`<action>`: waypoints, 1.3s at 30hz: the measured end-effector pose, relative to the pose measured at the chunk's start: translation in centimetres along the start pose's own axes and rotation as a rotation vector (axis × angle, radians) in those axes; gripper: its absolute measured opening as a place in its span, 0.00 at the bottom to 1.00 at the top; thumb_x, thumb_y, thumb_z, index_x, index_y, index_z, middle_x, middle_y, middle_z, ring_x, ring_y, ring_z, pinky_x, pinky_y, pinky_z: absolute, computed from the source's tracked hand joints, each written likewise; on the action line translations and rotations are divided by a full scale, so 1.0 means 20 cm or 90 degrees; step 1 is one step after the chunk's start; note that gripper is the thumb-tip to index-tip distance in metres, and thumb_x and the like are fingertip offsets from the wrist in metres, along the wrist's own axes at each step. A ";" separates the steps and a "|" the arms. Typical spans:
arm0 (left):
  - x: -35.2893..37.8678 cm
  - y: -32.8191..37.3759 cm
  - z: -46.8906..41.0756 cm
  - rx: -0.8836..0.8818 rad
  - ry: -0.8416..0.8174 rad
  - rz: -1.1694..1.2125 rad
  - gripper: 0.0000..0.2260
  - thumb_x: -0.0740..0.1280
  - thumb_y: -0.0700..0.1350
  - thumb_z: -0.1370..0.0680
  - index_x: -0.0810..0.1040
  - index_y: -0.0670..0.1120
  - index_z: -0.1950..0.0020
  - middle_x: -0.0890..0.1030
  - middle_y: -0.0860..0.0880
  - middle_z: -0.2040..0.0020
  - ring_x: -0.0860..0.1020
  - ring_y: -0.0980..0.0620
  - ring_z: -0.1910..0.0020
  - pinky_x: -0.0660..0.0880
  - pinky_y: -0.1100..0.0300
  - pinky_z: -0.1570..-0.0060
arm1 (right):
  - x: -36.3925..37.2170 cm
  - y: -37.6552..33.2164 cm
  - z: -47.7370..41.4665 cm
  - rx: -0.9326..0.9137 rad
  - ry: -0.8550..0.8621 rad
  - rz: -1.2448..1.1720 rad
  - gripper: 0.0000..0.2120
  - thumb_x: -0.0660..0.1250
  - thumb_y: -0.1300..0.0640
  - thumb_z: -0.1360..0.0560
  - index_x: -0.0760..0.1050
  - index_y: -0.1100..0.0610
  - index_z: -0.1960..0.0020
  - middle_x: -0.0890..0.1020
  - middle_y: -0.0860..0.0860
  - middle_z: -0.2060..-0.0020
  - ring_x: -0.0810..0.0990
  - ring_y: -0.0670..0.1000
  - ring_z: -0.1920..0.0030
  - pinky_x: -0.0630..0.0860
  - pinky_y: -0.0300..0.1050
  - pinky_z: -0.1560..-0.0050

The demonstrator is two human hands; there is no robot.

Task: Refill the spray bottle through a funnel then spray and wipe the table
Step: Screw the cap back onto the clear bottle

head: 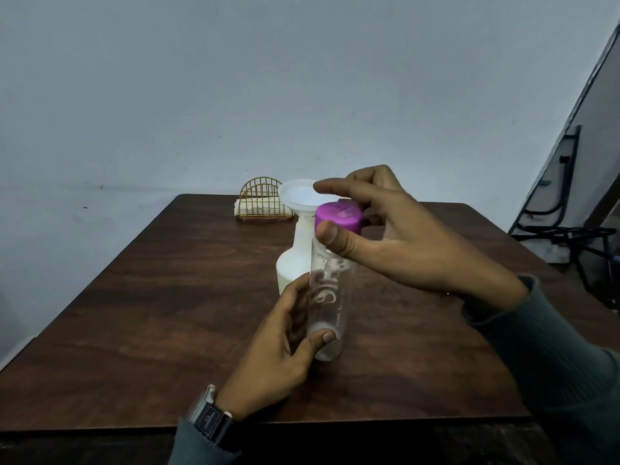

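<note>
- While the funnel (pixel 298 196) sits in the white spray bottle (pixel 291 267) at twelve o'clock, behind the hands, the head is not refitted.
- Left hand (pixel 278 347) grips the clear bottle (pixel 330 290); right hand (pixel 402 243) pinches its purple cap (pixel 339 214).
- Spraying and wiping remain.

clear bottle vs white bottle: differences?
The clear bottle is see-through with a purple cap; the white bottle is opaque with a funnel in its neck. The clear bottle is held, left hand on its body, right hand on its cap; the white bottle stands on the table. Both roughly upright.
</note>
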State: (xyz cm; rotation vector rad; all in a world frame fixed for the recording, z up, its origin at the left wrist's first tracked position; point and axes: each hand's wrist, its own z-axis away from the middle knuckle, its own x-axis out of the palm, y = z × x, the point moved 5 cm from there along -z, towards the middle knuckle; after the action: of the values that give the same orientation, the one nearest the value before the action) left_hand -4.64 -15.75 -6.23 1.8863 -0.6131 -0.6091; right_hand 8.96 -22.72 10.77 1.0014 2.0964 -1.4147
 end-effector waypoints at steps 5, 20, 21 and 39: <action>0.00 0.00 0.00 0.005 -0.008 -0.017 0.31 0.70 0.31 0.21 0.65 0.55 0.24 0.76 0.63 0.28 0.74 0.59 0.26 0.72 0.63 0.30 | -0.02 0.02 0.01 -0.008 -0.094 -0.193 0.25 0.70 0.57 0.21 0.71 0.50 0.25 0.79 0.46 0.29 0.77 0.41 0.29 0.73 0.38 0.29; -0.02 0.00 0.00 -0.002 0.023 -0.055 0.33 0.73 0.39 0.22 0.63 0.49 0.20 0.76 0.52 0.25 0.74 0.52 0.25 0.71 0.43 0.25 | 0.00 0.04 0.03 -0.034 -0.073 -0.279 0.26 0.67 0.62 0.20 0.69 0.55 0.23 0.79 0.52 0.28 0.77 0.46 0.27 0.73 0.42 0.28; -0.02 0.00 -0.01 -0.002 0.023 -0.054 0.33 0.73 0.39 0.22 0.64 0.49 0.20 0.77 0.52 0.26 0.74 0.52 0.25 0.72 0.43 0.26 | -0.01 0.04 0.03 -0.037 -0.068 -0.285 0.27 0.67 0.65 0.22 0.69 0.55 0.24 0.80 0.52 0.29 0.77 0.47 0.28 0.74 0.43 0.28; -0.03 -0.01 -0.01 -0.009 0.034 -0.038 0.32 0.73 0.32 0.22 0.66 0.49 0.22 0.79 0.53 0.28 0.76 0.53 0.27 0.75 0.48 0.28 | -0.01 0.06 0.02 -0.011 -0.001 -0.249 0.27 0.76 0.66 0.26 0.76 0.49 0.31 0.84 0.49 0.37 0.83 0.48 0.36 0.78 0.46 0.31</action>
State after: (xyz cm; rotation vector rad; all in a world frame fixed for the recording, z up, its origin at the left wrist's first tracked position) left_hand -4.88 -15.21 -6.33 1.9068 -0.5175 -0.5975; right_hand 9.89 -22.96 9.97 0.6006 2.3907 -1.5685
